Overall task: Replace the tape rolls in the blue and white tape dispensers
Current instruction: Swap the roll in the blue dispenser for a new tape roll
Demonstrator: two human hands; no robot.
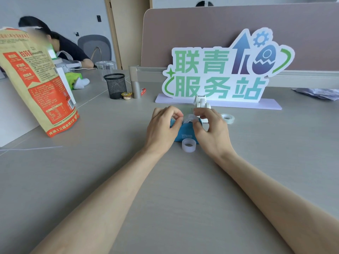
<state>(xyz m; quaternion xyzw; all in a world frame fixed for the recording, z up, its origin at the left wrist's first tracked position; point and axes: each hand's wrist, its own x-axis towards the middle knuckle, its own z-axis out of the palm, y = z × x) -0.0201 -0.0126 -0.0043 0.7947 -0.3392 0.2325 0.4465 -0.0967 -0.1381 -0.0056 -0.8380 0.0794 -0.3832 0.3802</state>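
Both hands, left [163, 125] and right [211, 126], pinched a clear tape roll [189, 118] atop the blue dispenser [184, 133] mid-tabletop [110, 171]. Another roll [189, 145] lay just near of it; the white dispenser [201, 102] stood behind.

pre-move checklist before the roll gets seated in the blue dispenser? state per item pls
1. Blue dispenser flat on desk: ok.
2. Left hand steadying it: ok.
3. Right hand pinching clear roll over the dispenser: ok.
4. Roll seated in cradle: cannot tell, fingers hide it.
5. Loose ring against dispenser's near side, may obstruct: not ok.
6. Spare roll beside white dispenser: ok.
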